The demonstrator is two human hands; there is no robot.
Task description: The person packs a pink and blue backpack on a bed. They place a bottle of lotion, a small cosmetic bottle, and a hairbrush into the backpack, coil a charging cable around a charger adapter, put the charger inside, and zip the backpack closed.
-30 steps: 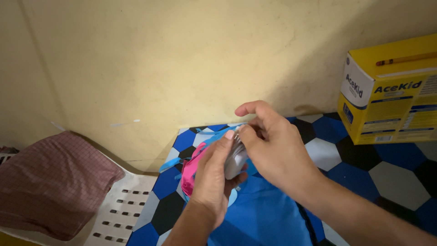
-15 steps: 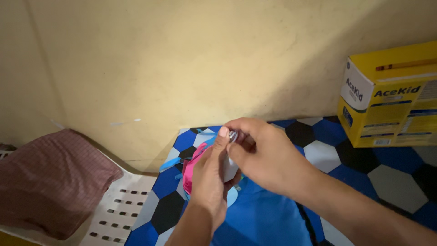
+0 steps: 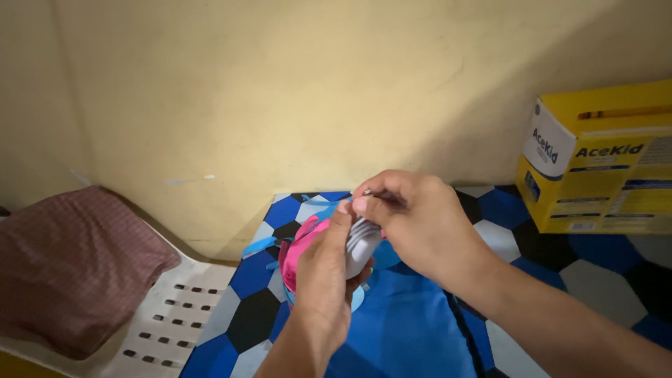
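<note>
My left hand (image 3: 323, 269) holds a small grey-white object (image 3: 361, 246) upright above the patterned surface. My right hand (image 3: 420, 222) comes in from the right, its thumb and forefinger pinched on a thin piece at the top of that object. Just behind and below my left hand lies a pink item (image 3: 301, 245) with light-blue strips (image 3: 257, 246) sticking out of it. What the grey object is I cannot make out; my fingers hide most of it.
A blue, black and white hexagon-patterned mat (image 3: 245, 280) covers the surface against a yellow wall. A yellow cardboard box (image 3: 602, 164) stands at the right. At the left, a white perforated plastic seat (image 3: 164, 315) carries a maroon checked cushion (image 3: 66, 262).
My hands have drawn closer together and shifted slightly; my right fingers now pinch the top of the grey object rather than hovering over it.
</note>
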